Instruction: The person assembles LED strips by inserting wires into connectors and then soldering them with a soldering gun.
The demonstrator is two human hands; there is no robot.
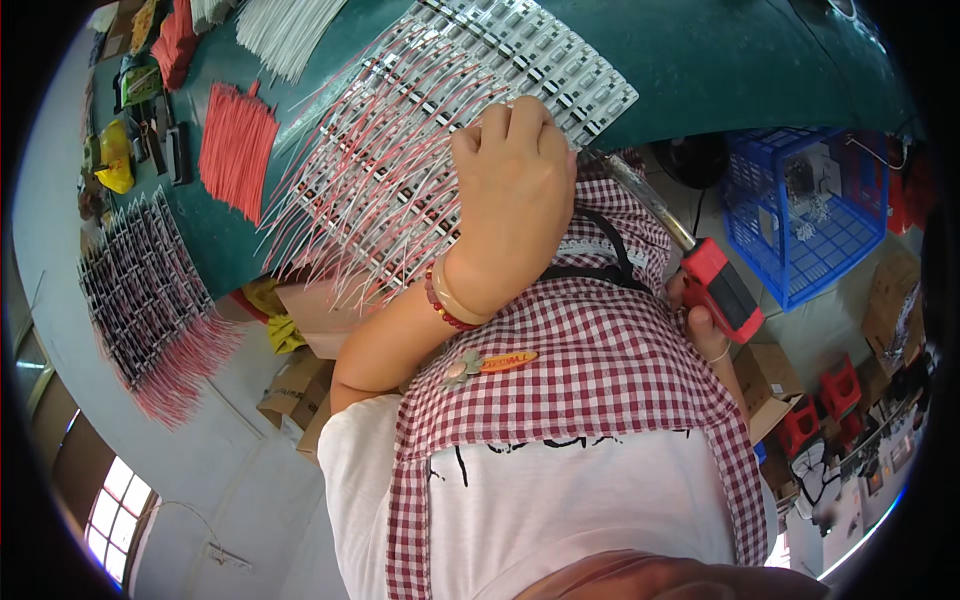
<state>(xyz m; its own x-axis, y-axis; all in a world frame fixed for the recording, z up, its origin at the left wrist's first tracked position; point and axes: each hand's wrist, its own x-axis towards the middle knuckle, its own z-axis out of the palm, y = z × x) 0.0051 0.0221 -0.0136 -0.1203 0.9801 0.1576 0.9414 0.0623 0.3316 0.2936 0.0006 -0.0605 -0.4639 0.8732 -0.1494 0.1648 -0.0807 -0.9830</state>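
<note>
My left hand (515, 200) is bent over a sheet of metal component rows (560, 70), its fingers curled down and pressed together. The fingertips are hidden behind the knuckles, so what they pinch cannot be made out. Thin red and white wires (370, 170) fan out from the rows to the left of this hand. My right hand (705, 325) is closed around a red-and-black handled tool (725, 290) with a long metal shaft. The shaft points up and left, its end close to the sheet's lower edge and just right of my left hand.
Bundles of red wires (237, 145) and white wires (285, 35) lie on the green table (720, 75). Wired component rows (150, 290) are at the far left. A blue plastic basket (790, 270) stands right of the table edge. Cardboard boxes (765, 380) are lower right.
</note>
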